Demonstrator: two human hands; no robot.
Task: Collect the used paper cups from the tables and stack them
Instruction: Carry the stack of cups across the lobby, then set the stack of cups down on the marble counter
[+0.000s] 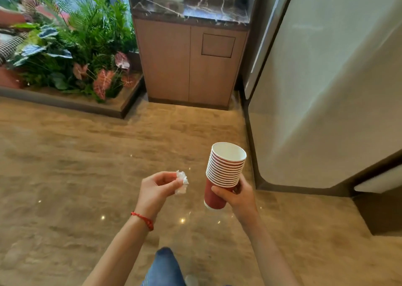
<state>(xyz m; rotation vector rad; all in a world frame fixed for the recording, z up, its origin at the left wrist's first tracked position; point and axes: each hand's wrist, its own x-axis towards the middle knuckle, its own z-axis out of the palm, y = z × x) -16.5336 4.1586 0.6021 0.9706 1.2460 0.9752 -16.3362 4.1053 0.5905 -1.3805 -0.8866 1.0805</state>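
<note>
In the right hand (238, 195), cup stack (224, 172) near-upright, mouth up.

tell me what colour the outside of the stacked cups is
Red outside, with white rims and insides, on the stack of cups; head view.

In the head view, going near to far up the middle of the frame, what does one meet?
Knee in blue jeans → left hand pinching a crumpled tissue → bare glossy floor → wooden cabinet → its dark marble top.
</note>
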